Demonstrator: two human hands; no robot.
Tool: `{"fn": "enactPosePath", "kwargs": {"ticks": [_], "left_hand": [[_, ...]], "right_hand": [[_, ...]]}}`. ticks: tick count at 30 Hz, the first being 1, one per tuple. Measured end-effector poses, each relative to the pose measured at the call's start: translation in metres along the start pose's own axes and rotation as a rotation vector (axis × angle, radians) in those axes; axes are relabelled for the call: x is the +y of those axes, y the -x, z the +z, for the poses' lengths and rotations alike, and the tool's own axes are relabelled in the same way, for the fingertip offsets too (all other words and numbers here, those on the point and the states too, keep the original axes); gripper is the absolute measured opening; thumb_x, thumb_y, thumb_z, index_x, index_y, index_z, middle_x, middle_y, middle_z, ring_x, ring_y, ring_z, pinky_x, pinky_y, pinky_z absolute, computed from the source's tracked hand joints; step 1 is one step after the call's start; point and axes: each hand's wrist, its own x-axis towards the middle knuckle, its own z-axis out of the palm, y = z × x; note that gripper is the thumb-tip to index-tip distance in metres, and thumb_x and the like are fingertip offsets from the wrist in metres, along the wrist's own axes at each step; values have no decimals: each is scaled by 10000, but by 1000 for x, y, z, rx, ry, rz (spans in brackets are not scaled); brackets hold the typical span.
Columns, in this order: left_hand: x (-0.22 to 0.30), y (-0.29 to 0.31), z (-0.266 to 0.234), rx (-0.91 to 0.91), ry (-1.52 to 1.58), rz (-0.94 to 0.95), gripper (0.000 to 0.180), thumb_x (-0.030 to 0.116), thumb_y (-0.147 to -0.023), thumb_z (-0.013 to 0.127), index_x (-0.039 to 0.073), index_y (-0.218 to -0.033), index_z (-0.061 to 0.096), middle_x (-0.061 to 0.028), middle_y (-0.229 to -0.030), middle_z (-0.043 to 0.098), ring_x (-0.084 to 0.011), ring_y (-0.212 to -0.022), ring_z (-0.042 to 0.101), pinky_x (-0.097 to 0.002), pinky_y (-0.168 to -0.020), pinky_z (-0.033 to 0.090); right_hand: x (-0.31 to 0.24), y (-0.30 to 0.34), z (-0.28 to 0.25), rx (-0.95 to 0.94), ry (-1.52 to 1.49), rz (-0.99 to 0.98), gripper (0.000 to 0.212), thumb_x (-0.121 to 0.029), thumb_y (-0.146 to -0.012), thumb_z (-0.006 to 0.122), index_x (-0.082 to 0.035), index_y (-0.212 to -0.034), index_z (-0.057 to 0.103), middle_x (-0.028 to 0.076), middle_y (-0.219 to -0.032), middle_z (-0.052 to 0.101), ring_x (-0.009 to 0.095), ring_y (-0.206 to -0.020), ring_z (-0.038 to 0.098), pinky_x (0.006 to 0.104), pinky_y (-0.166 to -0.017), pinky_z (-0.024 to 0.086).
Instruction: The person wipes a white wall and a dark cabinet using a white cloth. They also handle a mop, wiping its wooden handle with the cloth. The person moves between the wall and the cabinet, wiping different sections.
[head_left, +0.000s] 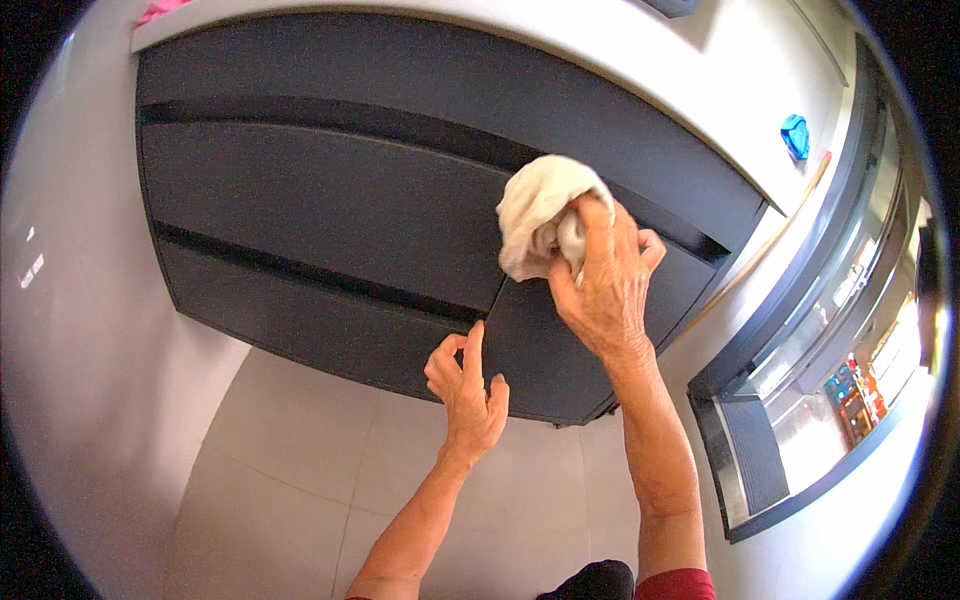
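A crumpled off-white cloth (540, 205) is bunched in my right hand (612, 280), whose fingers wrap round its right side. The cloth lies over the front of a dark grey drawer cabinet (340, 190), across the upper recessed groove near the cabinet's right end. Lower and to the left, my left hand (468, 395) has its index finger stretched toward the cabinet front and its thumb apart. It holds nothing. Its fingertip is by the vertical seam at the end of the lower groove; whether it touches cannot be told.
A white countertop (660, 80) tops the cabinet, with a blue crumpled item (795, 137) on the right side and pink material (160, 10) at the far left. To the right are a wooden stick (815, 180) and a dark-framed glass door (800, 330). Pale tiles (290, 440) cover the floor.
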Motion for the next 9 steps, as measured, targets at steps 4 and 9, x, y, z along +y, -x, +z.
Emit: {"fn": "enactPosePath", "kwargs": {"ticks": [4, 9], "left_hand": [[-11, -5, -8, -25, 58, 41, 628, 43, -745, 527, 49, -1349, 355, -139, -1114, 353, -272, -1050, 302, -451, -916, 225], [-25, -11, -15, -55, 463, -167, 601, 115, -819, 533, 88, -1377, 313, -77, -1079, 368, -225, -996, 328, -433, -921, 245]], "right_hand": [[-3, -7, -1, -8, -50, 26, 522, -123, -656, 613, -132, -1165, 495, 87, -1087, 565, 240, -1016, 523, 410, -886, 282], [8, -8, -1, -41, -383, 185, 509, -104, -648, 606, -135, -1147, 509, 85, -1045, 571, 247, -972, 521, 397, -912, 283]]}}
